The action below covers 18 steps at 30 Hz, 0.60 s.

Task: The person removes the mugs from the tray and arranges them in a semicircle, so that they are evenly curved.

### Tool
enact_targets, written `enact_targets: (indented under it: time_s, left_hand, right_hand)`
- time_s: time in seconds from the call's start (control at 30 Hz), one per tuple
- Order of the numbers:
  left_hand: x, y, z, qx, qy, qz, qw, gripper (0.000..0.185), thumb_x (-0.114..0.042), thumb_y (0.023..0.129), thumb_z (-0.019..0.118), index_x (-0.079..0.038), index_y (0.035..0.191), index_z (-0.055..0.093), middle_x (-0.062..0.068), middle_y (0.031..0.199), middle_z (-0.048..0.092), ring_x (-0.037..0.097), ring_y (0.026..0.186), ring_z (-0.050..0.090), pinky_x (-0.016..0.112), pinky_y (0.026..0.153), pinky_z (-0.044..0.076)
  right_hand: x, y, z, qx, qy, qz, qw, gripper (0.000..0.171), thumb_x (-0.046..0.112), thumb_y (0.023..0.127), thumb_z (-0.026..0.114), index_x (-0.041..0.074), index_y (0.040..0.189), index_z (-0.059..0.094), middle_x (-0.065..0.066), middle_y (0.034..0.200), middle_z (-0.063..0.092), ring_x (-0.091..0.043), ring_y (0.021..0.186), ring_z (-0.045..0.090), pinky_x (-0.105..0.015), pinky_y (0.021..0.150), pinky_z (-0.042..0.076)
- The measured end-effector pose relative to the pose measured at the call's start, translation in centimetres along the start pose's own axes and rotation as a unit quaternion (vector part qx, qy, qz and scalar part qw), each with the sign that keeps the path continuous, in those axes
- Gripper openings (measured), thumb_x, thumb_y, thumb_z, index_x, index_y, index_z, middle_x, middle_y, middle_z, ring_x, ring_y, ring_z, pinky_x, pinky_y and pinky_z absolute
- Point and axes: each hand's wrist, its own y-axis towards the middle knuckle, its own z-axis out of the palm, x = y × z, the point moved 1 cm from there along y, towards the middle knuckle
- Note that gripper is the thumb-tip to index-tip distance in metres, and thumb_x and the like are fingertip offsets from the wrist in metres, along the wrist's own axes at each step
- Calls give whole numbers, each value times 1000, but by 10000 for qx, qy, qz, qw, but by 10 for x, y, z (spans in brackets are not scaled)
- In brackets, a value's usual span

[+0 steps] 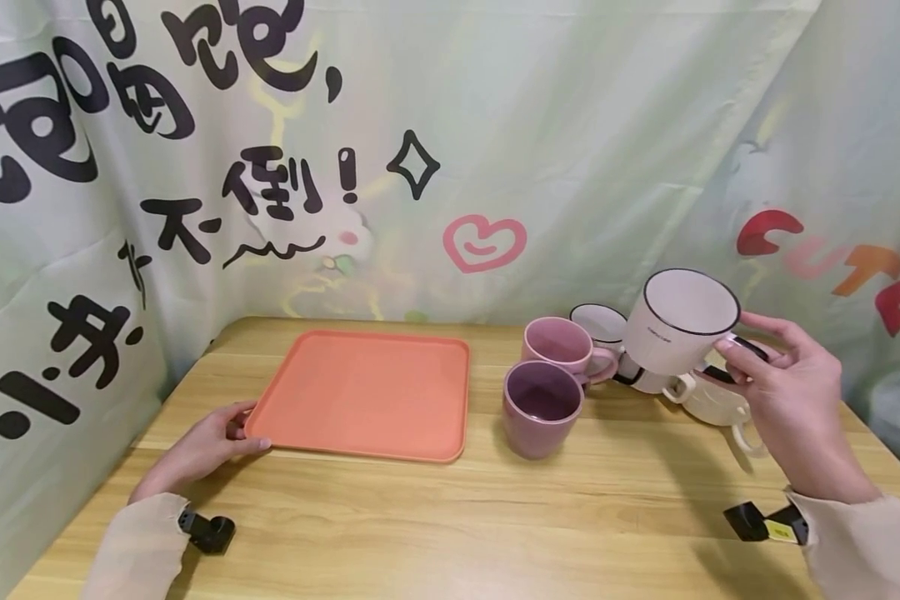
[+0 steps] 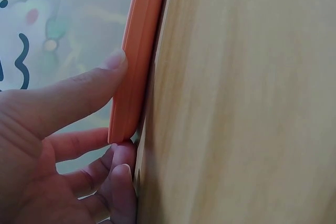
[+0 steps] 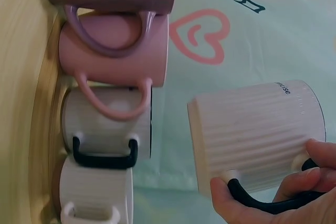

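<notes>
My right hand (image 1: 791,387) grips the black handle of a white mug (image 1: 671,329) with a dark rim, holding it in the air above the table. In the right wrist view that mug (image 3: 257,135) shows ribbed sides, and fingers (image 3: 299,184) curl about its handle. My left hand (image 1: 210,446) holds the near left corner of an orange tray (image 1: 367,396) that lies on the table. In the left wrist view the thumb (image 2: 79,95) presses the tray's rim (image 2: 137,72), with the other fingers bent at the corner.
Right of the tray stand a purple mug (image 1: 537,429), a pink mug (image 1: 558,342), another white mug with a dark rim (image 1: 600,329), and a cream mug (image 1: 712,404) partly behind the held one. A printed curtain (image 1: 390,75) hangs behind the wooden table (image 1: 420,525).
</notes>
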Motion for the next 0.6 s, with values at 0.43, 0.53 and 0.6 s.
enact_targets:
  time_s: [0.43, 0.53, 0.6]
  left_hand:
    - [0, 2, -2, 12, 133, 42, 9999, 71, -9, 93, 74, 25, 141, 33, 17, 106, 64, 21, 88, 55, 26, 68, 45]
    - [0, 1, -2, 17, 116, 47, 9999, 72, -10, 93, 74, 25, 141, 33, 18, 106, 64, 21, 88, 57, 26, 68, 46]
    - [-1, 1, -2, 31, 123, 58, 9999, 72, -10, 93, 75, 24, 141, 34, 18, 106, 64, 21, 88, 57, 27, 68, 46]
  right_hand:
    - [10, -10, -27, -430, 269, -446, 9977, 36, -18, 89, 65, 8, 114, 69, -5, 85, 75, -8, 69, 60, -18, 57, 48]
    - [11, -13, -35, -485, 305, -516, 9970, 37, -19, 89, 64, 8, 114, 69, -5, 84, 75, -8, 67, 60, -18, 55, 47]
    - [10, -14, -40, -516, 344, -546, 9966, 37, -19, 90, 63, 8, 114, 68, -4, 80, 73, -10, 62, 55, -19, 51, 40]
